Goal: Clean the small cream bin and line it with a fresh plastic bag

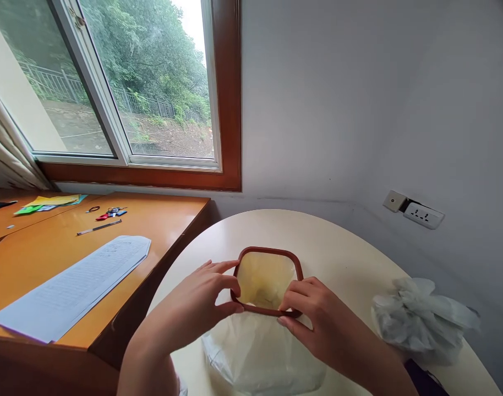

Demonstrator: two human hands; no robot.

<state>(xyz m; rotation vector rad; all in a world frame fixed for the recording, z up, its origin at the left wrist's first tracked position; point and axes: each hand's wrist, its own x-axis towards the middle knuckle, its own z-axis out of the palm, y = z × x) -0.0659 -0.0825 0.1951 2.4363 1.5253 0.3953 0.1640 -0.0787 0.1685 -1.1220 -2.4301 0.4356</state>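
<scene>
A small waste bin with a reddish-brown rim (272, 250) stands on the round table, and its inside looks yellowish. A whitish plastic bag (263, 352) lines it and hangs loosely outside, below the rim's near side. My left hand (208, 291) grips the rim at its left near corner, index finger curled over the edge and thumb at the front. At the right near corner, my right hand (307, 308) pinches the rim, fingers inside and thumb outside. The lower part of the bin is hidden by the bag.
On the cream round table (272, 225), a knotted translucent plastic bag (420, 319) lies at the right. A wooden desk (169, 220) at the left holds paper sheets (78, 286), a pen (98, 227) and keys (113, 213). A wall socket (422, 214) is at the right.
</scene>
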